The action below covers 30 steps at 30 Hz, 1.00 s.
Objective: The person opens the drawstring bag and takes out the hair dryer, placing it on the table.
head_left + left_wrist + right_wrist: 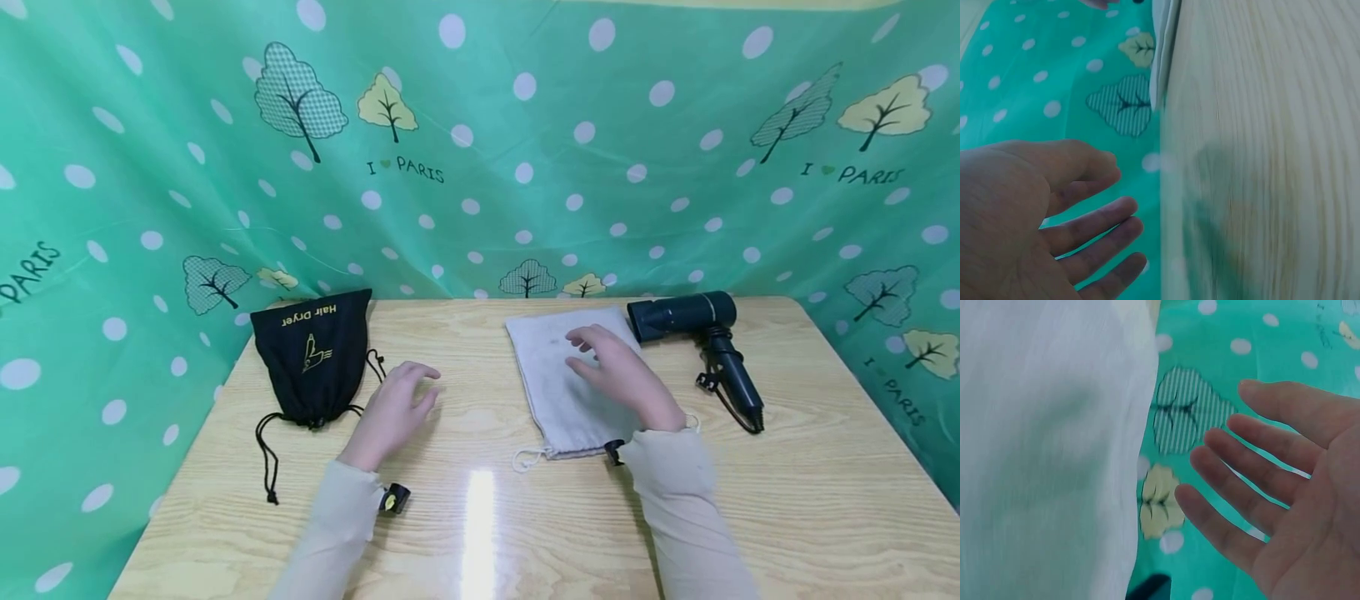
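My left hand (395,411) hovers over the table just right of a black drawstring pouch (317,358) printed "Hair Dryer" in gold. Its fingers are relaxed and apart in the left wrist view, with nothing between them. Above a light grey cloth drawstring bag (551,392), lying flat, is my right hand (618,372), fingers loosely extended and holding nothing in the right wrist view. A dark hair dryer (686,315) lies to the right of the bag, its nozzle end at the bag's upper right corner. The cord is wrapped about its handle.
All of this lies on a light wood table (480,425). Black cords (266,458) trail from the pouch, and a white cord (527,458) from the grey bag's lower edge. A green dotted curtain (480,150) hangs behind the table and along its sides.
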Motion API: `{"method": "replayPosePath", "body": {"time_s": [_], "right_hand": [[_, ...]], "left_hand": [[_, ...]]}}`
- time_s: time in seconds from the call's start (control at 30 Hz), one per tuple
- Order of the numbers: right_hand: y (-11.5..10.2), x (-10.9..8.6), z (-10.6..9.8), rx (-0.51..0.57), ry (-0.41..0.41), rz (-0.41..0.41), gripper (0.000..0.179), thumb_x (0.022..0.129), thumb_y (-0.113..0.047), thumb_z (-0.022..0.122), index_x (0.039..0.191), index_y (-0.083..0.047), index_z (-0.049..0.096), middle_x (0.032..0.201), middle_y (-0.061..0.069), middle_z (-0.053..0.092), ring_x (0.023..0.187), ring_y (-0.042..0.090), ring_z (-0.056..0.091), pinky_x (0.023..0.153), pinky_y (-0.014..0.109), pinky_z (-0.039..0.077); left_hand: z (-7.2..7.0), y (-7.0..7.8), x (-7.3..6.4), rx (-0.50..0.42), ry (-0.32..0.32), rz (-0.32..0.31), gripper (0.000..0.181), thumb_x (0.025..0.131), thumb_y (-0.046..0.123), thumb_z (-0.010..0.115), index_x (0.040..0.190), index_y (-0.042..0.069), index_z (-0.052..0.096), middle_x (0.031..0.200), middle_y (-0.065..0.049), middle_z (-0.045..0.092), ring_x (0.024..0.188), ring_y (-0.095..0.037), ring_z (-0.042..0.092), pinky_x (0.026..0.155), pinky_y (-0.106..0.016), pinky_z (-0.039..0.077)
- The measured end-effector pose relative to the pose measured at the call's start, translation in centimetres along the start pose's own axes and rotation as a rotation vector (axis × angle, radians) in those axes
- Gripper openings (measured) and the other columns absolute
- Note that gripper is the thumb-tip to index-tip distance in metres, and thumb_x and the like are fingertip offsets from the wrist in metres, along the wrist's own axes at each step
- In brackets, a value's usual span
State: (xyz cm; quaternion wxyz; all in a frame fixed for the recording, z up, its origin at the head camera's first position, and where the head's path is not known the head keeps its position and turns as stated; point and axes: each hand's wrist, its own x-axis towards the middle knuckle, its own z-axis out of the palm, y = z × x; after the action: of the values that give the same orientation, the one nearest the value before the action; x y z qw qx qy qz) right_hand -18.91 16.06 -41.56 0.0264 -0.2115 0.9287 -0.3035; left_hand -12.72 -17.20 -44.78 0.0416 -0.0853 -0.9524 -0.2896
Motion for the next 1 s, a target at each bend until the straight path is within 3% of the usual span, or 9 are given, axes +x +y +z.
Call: {"method": "replayPosePath", "body": {"time_s": [0.5, 0.67, 0.83, 1.0], "right_hand": [[-6.0, 2.9, 4.4, 0.09, -0.073, -0.078, 0.038, 0.097, -0.016, 0.064, 0.131, 0.001, 0.057, 0.128, 0.017, 0.061, 0.114, 0.03, 0.06, 0.096, 0.044, 0.051], [-8.0, 3.6, 5.9, 0.129, -0.088, -0.124, 0.038, 0.097, -0.016, 0.064, 0.131, 0.0, 0.057, 0.126, 0.018, 0.062, 0.115, 0.029, 0.059, 0.098, 0.042, 0.05], [-9.9, 4.1, 7.2, 0.165, -0.097, -0.169, 0.038, 0.097, -0.017, 0.064, 0.131, -0.001, 0.057, 0.123, 0.015, 0.063, 0.114, 0.029, 0.06, 0.099, 0.041, 0.05], [-11.4, 4.6, 8.3, 0.187, -0.119, -0.194, 0.037, 0.098, -0.018, 0.063, 0.13, -0.001, 0.057, 0.123, 0.016, 0.062, 0.114, 0.03, 0.06, 0.099, 0.04, 0.05]], "left_hand": [[-3.0, -2.2, -0.5, -0.017, 0.051, -0.024, 0.028, 0.099, 0.02, 0.06, 0.124, 0.009, 0.065, 0.13, -0.011, 0.06, 0.131, -0.035, 0.049, 0.107, -0.055, 0.04], [-3.7, -2.8, -0.6, 0.001, 0.093, -0.015, 0.027, 0.099, 0.021, 0.061, 0.122, 0.008, 0.065, 0.125, -0.011, 0.06, 0.121, -0.033, 0.054, 0.102, -0.053, 0.044], [-4.5, -3.7, -0.8, 0.01, 0.13, -0.013, 0.027, 0.099, 0.019, 0.061, 0.122, 0.007, 0.065, 0.127, -0.013, 0.06, 0.122, -0.034, 0.054, 0.103, -0.053, 0.043], [-5.3, -4.6, -0.9, 0.019, 0.179, -0.036, 0.035, 0.099, 0.018, 0.059, 0.132, 0.007, 0.058, 0.13, -0.015, 0.059, 0.125, -0.035, 0.052, 0.106, -0.054, 0.039]]}}
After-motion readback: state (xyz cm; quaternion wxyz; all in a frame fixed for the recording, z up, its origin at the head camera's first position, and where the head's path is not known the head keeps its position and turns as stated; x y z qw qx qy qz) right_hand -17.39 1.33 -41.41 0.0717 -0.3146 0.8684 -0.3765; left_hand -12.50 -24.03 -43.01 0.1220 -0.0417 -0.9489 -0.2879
